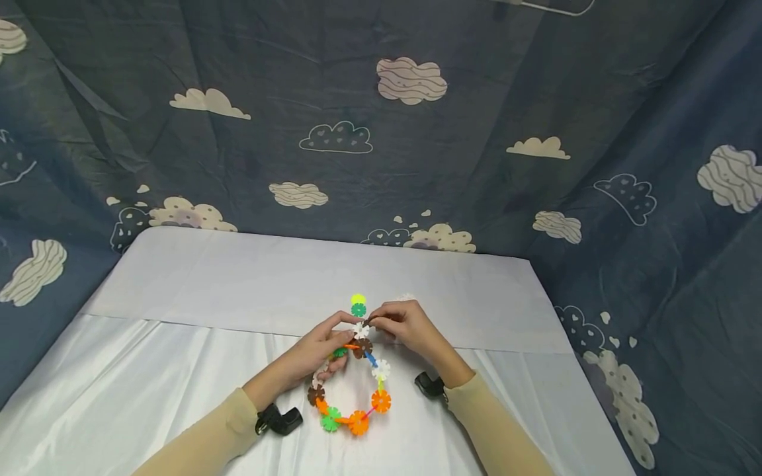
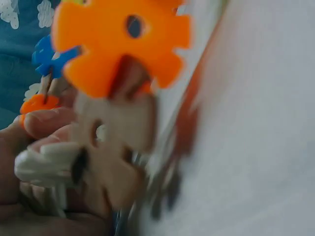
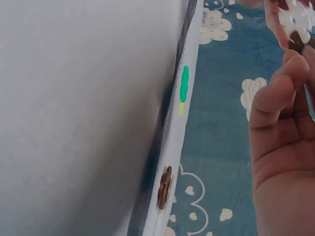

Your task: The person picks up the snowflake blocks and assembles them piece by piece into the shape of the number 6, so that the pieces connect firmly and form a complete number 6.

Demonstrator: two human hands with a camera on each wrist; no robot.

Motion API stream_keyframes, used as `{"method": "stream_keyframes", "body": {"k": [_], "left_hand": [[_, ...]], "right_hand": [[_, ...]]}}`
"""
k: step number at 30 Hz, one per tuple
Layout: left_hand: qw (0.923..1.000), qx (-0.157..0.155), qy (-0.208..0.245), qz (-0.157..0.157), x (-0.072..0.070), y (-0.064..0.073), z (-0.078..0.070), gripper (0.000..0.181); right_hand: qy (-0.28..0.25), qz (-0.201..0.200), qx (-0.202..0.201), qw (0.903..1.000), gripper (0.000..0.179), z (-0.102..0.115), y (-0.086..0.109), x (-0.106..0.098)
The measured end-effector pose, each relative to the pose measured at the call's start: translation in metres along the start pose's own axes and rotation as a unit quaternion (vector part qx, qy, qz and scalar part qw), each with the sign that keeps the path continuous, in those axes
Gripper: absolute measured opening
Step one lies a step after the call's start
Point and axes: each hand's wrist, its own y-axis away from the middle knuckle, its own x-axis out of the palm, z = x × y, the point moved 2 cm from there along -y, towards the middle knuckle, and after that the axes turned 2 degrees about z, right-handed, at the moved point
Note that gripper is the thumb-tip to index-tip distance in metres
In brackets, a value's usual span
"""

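Observation:
A ring of notched plastic snowflake discs hangs together in front of me, with an orange disc (image 1: pixel 358 424), a light green disc (image 1: pixel 330 420) and a brown disc (image 2: pixel 120 128) among its links. My left hand (image 1: pixel 309 357) holds the ring's left and upper side, its fingers around a white disc (image 1: pixel 360 331) at the top. Between the thumb and fingertips of my right hand (image 1: pixel 415 328) is a brown snowflake disc (image 3: pixel 296 42), pinched against that white disc. How far their slots engage is hidden by the fingers.
Beyond the hands, a yellow disc (image 1: pixel 358 299) and a green disc (image 1: pixel 358 310) lie on the white-covered table (image 1: pixel 238 277). Past the right hand lies a pale disc (image 1: pixel 407 297). Another brown disc (image 3: pixel 165 188) rests on the table in the right wrist view.

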Motion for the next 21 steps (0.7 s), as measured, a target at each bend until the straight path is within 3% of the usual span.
{"method": "stream_keyframes", "body": {"k": [4,7,11,13,17,21], "left_hand": [[0.9994,0.02,-0.024,-0.016,0.001,-0.003,-0.007,0.042],[0.9974,0.043,-0.05,-0.03,-0.001,-0.004,-0.013,0.048],[0.9924,0.077,-0.083,-0.049,-0.009,-0.005,-0.023,0.051],[0.9908,0.079,-0.092,-0.06,-0.013,-0.006,-0.028,0.049],[0.9906,0.066,-0.086,-0.083,-0.019,-0.013,-0.039,0.048],[0.9913,0.057,-0.082,-0.086,-0.02,-0.024,-0.045,0.05]], "right_hand": [[-0.016,-0.023,0.019,0.9994,0.018,-0.002,-0.001,-0.01],[-0.017,-0.063,0.034,0.9973,0.026,-0.005,0.0,-0.026],[0.002,-0.125,0.06,0.9904,0.026,-0.012,0.002,-0.052],[0.019,-0.136,0.078,0.9874,0.024,-0.015,0.002,-0.063],[0.112,-0.081,0.121,0.9831,0.026,-0.023,-0.007,-0.071],[0.211,0.012,0.165,0.9633,0.034,-0.036,-0.015,-0.064]]}}
